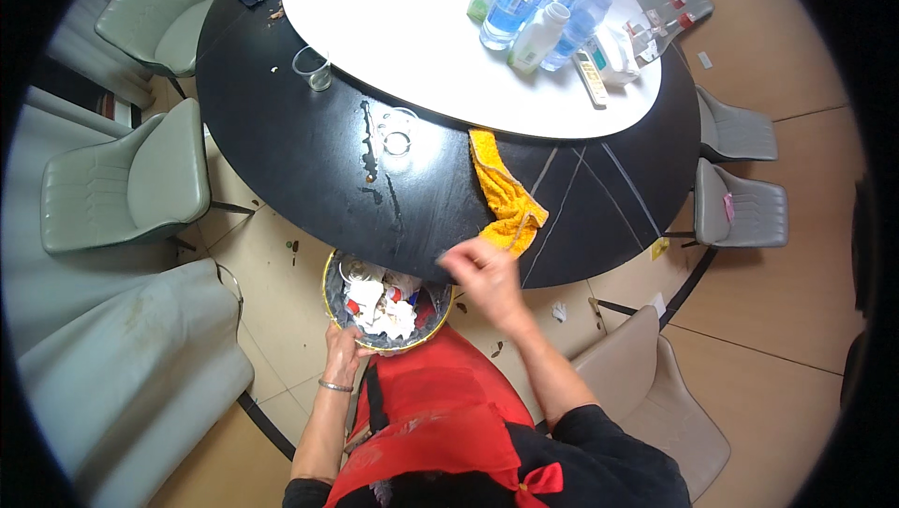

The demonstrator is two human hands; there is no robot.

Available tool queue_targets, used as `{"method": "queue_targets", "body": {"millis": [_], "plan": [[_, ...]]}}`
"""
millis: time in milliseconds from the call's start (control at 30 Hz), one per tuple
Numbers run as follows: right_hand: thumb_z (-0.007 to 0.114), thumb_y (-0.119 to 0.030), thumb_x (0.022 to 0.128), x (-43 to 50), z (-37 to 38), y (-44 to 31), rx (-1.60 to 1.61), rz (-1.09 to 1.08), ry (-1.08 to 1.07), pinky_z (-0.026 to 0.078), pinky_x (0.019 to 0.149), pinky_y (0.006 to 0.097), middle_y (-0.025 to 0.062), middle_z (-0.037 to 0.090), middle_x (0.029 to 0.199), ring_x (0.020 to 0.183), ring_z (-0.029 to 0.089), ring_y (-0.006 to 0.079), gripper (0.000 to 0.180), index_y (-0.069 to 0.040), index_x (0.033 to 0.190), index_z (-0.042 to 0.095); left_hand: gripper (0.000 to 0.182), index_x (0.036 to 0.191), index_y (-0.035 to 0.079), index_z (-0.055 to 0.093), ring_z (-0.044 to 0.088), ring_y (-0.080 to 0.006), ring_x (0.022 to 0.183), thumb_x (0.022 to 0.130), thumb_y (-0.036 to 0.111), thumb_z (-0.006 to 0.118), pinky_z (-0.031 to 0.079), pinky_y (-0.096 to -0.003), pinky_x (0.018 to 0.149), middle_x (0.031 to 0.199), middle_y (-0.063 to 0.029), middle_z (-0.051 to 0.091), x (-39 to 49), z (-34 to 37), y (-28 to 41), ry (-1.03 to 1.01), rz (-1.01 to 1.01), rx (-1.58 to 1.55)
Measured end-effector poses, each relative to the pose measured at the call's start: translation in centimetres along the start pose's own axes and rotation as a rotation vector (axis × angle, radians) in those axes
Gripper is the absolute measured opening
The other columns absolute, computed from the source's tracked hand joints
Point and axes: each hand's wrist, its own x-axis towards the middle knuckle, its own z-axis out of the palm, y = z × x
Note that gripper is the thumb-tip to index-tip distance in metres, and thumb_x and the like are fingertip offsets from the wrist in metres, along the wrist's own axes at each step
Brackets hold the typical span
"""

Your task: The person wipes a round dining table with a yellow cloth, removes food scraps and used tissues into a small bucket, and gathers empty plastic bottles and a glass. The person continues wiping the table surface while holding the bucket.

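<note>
My left hand (342, 346) grips the near rim of a round waste bin (324, 283), held just under the table's front edge. A dark liner lines the bin, which contains crumpled white tissues (393, 318), clear plastic and bits of red. My right hand (484, 280), slightly blurred, hovers by the table edge to the right of the bin. Its fingers are curled, and whether they pinch something small is unclear. Just beyond it, a crumpled yellow cloth (502, 192) lies on the black tabletop (295, 136). A clear plastic cup (398, 132) is farther back, beside dark wet streaks (368, 146).
Another clear cup (313, 70) is at the left by the white turntable (421, 51). Several plastic bottles (511, 9), a remote control (590, 78) and glass bottles (664, 37) occupy the turntable. Chairs (168, 171) surround the table. Litter (559, 311) dots the tiled floor.
</note>
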Motion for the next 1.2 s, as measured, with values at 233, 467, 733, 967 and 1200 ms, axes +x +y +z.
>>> {"method": "queue_targets", "body": {"millis": [233,467,733,967,1200], "plan": [[0.071,-0.012,0.071,-4.5,9.0,-1.8,-0.558,-0.391,-0.447,0.046,0.080,0.0400,0.0104,0.063,0.119,0.101,0.056,0.0282,0.023,-0.005,0.092,0.069,0.060,0.125,-0.002,0.047,0.069,-0.0319,0.085,0.066,-0.011,0.039,0.064,-0.0416,0.052,0.106,-0.0160,0.061,-0.3,0.1,0.2,0.031,-0.057,0.065],[0.071,-0.006,0.068,2.0,-1.1,0.5,-0.483,-0.330,0.125,0.037,0.102,0.0473,0.0181,0.050,0.131,0.122,0.047,0.0363,0.053,-0.005,0.120,0.058,0.062,0.127,0.000,0.046,0.069,-0.0348,0.086,0.066,-0.011,0.040,0.064,-0.0451,0.053,0.108,-0.0175,0.061,0.2,0.2,-0.1,0.022,-0.042,0.003],[0.060,-0.015,0.088,10.4,-0.2,7.6,-0.797,-0.175,0.252,0.040,0.082,0.0394,0.0027,0.062,0.120,0.100,0.053,0.0245,0.036,-0.010,0.123,0.063,0.065,0.130,0.003,0.043,0.068,-0.0390,0.089,0.067,-0.012,0.039,0.063,-0.0527,0.059,0.111,-0.0189,0.061,1.3,-0.4,-0.2,0.014,-0.044,-0.056],[0.060,-0.014,0.086,17.9,6.0,4.9,-0.625,-0.155,0.184,0.035,0.085,0.0427,0.0025,0.063,0.119,0.102,0.051,0.0253,0.034,-0.011,0.120,0.065,0.069,0.132,0.004,0.040,0.067,-0.0423,0.094,0.066,-0.014,0.036,0.062,-0.0563,0.064,0.117,-0.0220,0.059,2.8,-1.4,2.4,-0.016,-0.072,-0.126],[0.063,-0.014,0.085,20.5,10.6,2.6,-0.648,-0.272,0.146,0.036,0.078,0.0388,-0.0010,0.065,0.119,0.096,0.052,0.0230,0.032,-0.022,0.115,0.068,0.060,0.127,-0.002,0.044,0.068,-0.0418,0.089,0.067,-0.008,0.042,0.062,-0.0551,0.063,0.111,-0.0214,0.061,5.2,-3.9,5.8,-0.013,-0.021,-0.028]]}}
